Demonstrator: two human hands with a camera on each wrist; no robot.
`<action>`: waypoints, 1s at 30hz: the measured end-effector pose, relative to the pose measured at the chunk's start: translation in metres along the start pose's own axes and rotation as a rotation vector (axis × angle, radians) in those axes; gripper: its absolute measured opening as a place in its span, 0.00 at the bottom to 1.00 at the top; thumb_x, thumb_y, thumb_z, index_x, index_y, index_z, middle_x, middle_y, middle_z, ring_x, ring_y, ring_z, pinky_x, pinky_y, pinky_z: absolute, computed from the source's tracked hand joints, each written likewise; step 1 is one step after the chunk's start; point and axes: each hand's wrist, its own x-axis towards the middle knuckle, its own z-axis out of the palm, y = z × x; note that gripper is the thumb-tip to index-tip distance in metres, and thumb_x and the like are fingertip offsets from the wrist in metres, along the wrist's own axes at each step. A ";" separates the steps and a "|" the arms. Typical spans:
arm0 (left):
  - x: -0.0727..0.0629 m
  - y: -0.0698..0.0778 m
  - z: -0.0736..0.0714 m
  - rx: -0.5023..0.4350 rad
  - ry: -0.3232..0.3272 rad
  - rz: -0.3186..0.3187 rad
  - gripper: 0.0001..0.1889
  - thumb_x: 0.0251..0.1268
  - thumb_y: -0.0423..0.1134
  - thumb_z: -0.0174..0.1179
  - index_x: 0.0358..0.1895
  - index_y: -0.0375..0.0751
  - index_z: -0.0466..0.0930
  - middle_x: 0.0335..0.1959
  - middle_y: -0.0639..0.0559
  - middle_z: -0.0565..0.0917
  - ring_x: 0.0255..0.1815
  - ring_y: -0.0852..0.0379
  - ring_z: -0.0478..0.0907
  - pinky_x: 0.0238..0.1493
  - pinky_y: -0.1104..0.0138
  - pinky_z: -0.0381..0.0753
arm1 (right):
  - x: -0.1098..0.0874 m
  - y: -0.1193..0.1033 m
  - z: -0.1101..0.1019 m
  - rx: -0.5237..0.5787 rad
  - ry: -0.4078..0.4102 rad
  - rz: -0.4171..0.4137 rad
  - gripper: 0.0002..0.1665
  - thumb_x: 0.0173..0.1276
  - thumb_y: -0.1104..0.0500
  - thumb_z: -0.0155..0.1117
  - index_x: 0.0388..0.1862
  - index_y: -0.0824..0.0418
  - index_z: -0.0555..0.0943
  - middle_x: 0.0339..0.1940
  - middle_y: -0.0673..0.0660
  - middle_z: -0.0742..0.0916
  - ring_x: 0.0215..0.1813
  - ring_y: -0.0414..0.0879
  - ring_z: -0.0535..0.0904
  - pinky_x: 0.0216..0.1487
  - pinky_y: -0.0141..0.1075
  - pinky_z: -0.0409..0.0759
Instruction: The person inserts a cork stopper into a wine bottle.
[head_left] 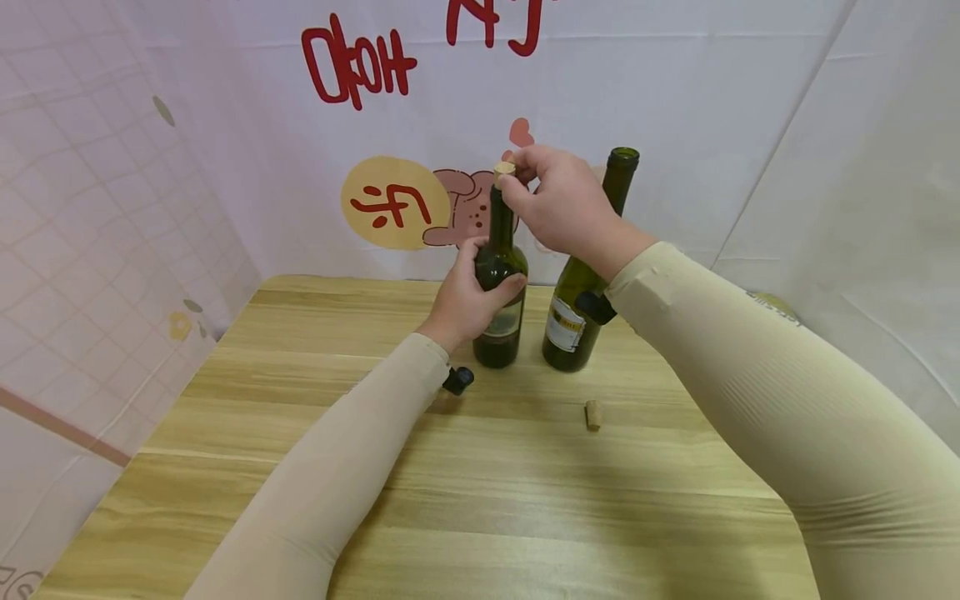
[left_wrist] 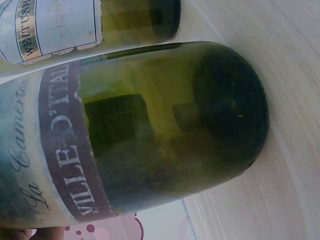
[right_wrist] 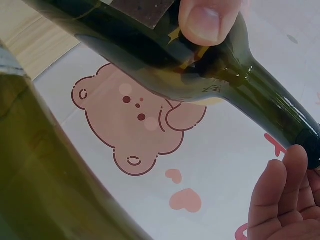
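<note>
A dark green wine bottle (head_left: 498, 348) stands upright on the wooden table. My left hand (head_left: 471, 293) grips it around the shoulder, and that thumb also shows over the glass in the right wrist view. A pale cork (head_left: 504, 170) sits at the bottle's mouth, pinched between the thumb and fingers of my right hand (head_left: 566, 198). How deep the cork sits is hidden by the fingers. The left wrist view shows the bottle's lower body (left_wrist: 175, 120), with a torn-edged dark and pale label. Just to the right stands a second green bottle (head_left: 567, 337), its mouth uncorked.
A loose cork (head_left: 593, 415) stands or lies on the wooden table (head_left: 480, 500), in front of the second bottle. Behind the table hangs a white cloth (head_left: 675, 92) printed with red characters and a pink bear. My right forearm passes in front of the second bottle.
</note>
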 end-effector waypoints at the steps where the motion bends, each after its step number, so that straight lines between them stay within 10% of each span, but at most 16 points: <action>1: 0.000 0.000 0.000 -0.002 0.000 0.003 0.40 0.68 0.63 0.67 0.74 0.55 0.58 0.63 0.50 0.78 0.61 0.52 0.82 0.69 0.50 0.79 | 0.000 0.000 0.000 0.003 0.000 0.001 0.21 0.84 0.47 0.52 0.63 0.57 0.80 0.63 0.53 0.86 0.39 0.49 0.76 0.35 0.38 0.76; 30: 0.002 0.001 0.002 -0.007 0.006 -0.011 0.39 0.68 0.62 0.68 0.74 0.55 0.59 0.64 0.50 0.78 0.63 0.52 0.81 0.70 0.50 0.79 | 0.002 0.002 -0.001 0.017 -0.007 0.019 0.20 0.84 0.48 0.53 0.61 0.57 0.80 0.60 0.54 0.86 0.37 0.49 0.76 0.35 0.38 0.76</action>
